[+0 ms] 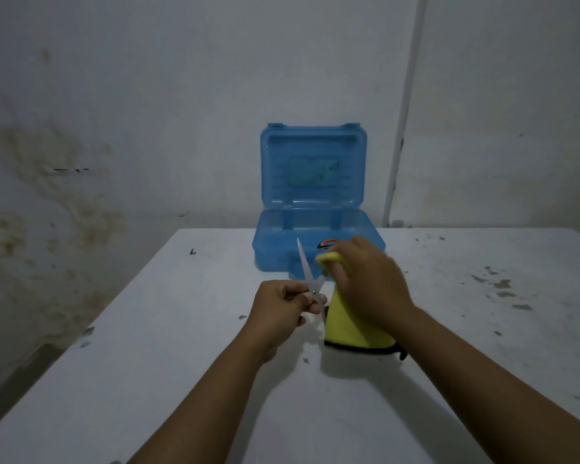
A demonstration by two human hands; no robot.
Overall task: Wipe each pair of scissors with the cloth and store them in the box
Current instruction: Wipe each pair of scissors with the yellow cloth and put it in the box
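My left hand (283, 304) grips a pair of scissors (306, 267) by the handles, blades spread and pointing up and away. One blade stands free; the other is wrapped in a yellow cloth (355, 329) with a dark edge, which my right hand (365, 283) pinches around it. The cloth hangs down to the table. Behind my hands stands an open blue plastic box (278, 249), its lid upright. An orange and black scissors handle (327, 244) shows inside the box, mostly hidden by my right hand.
The white table (181, 363) carries dark flecks and scuffed patches on its right side. A stained wall rises right behind the box, and a white pipe (402, 128) runs down it on the right. The table's left edge runs diagonally.
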